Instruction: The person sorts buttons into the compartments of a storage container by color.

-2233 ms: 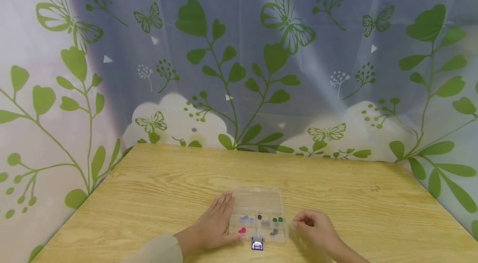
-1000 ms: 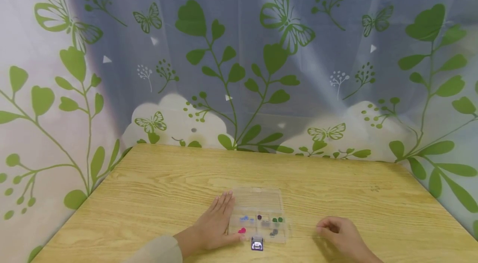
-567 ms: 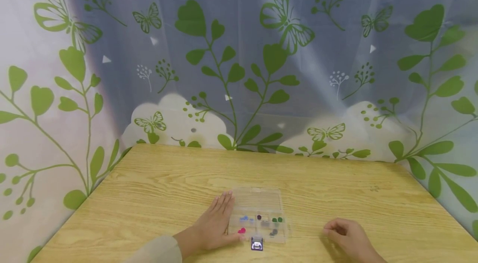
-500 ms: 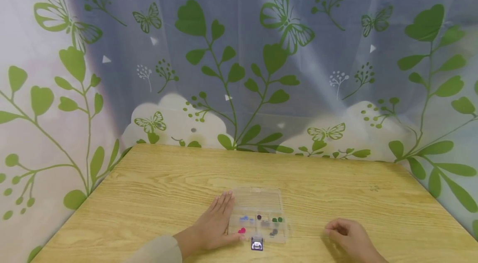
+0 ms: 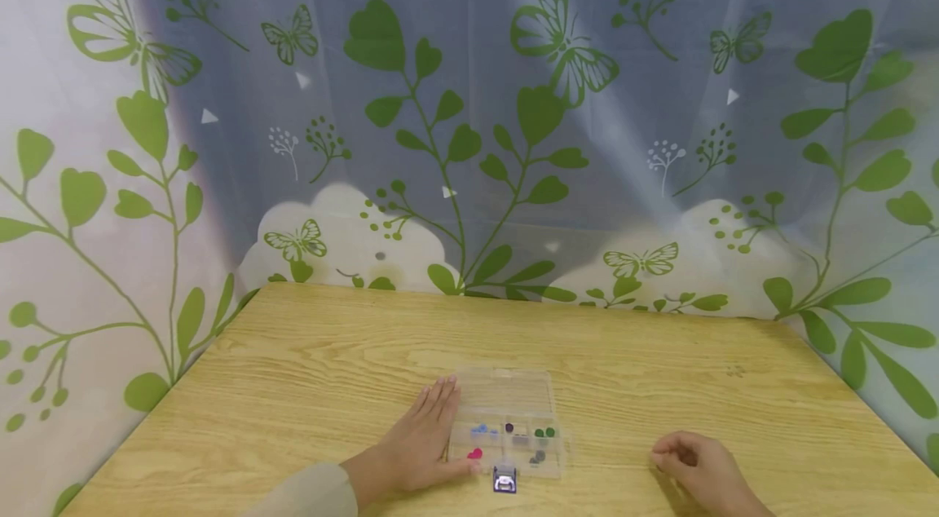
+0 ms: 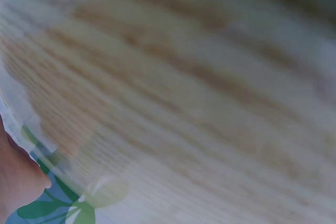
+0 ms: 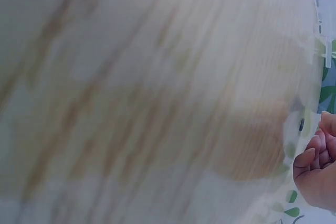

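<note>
A clear plastic compartment box [image 5: 506,452] lies on the table with its lid [image 5: 506,392] folded open away from me. Small pieces sit in its sections: light blue ones [image 5: 481,430], a dark purple one [image 5: 509,427], green ones [image 5: 544,433], pink ones [image 5: 475,453] and grey ones [image 5: 539,457]. My left hand [image 5: 418,442] rests flat along the box's left side, thumb at its front left corner. Right of the box, apart from it, my right hand [image 5: 697,464] hovers low with loosely curled fingers; the right wrist view shows nothing between the fingers [image 7: 310,153].
At the box's front edge is a small purple-edged square [image 5: 504,479] with a silvery shape on it. The wood-grain table [image 5: 352,338] reaches back to a curtain [image 5: 469,134] printed with green leaves and butterflies. A small faint mark [image 5: 735,371] shows toward the table's right.
My right hand has moved away from the box's right side, further to the right. The left hand, the box and its contents have stayed where they were.
</note>
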`<act>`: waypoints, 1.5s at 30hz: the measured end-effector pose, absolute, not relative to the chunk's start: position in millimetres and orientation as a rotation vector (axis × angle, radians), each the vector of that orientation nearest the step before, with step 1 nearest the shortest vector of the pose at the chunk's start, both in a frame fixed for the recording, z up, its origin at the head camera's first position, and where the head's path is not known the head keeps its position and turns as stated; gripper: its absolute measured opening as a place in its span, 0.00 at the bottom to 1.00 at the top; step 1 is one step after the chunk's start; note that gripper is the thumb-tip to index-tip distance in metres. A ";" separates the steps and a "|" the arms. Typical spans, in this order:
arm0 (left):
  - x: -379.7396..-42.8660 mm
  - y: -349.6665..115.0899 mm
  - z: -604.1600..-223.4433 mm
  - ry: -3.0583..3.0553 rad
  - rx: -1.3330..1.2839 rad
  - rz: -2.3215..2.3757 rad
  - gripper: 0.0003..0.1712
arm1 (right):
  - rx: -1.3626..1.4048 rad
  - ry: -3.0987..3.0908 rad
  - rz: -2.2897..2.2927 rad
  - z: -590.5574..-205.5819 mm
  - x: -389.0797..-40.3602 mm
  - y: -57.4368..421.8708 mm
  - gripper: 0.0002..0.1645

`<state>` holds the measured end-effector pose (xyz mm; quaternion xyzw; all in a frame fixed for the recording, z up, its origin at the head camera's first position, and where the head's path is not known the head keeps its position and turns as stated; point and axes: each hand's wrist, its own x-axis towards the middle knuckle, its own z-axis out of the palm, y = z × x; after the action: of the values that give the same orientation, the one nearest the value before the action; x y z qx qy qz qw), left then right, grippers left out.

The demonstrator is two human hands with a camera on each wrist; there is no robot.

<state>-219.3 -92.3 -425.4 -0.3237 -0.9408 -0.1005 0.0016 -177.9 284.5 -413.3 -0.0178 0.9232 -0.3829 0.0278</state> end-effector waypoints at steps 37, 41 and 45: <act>-220.1 -92.6 -428.1 -2.939 -1.019 -0.299 0.56 | -0.108 2.920 -1.011 -422.3 -182.6 290.4 0.03; -220.0 -92.5 -427.4 -2.941 -1.019 -0.295 0.56 | -0.143 2.915 -1.000 -422.2 -182.8 290.7 0.02; -219.8 -92.4 -426.7 -2.941 -1.020 -0.304 0.56 | -0.189 2.887 -1.011 -421.8 -182.8 292.2 0.03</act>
<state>-219.8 -92.4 -426.7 -0.3260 -0.9403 -0.0971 0.0068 -182.8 292.2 -421.8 -0.0617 0.9413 -0.3297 0.0381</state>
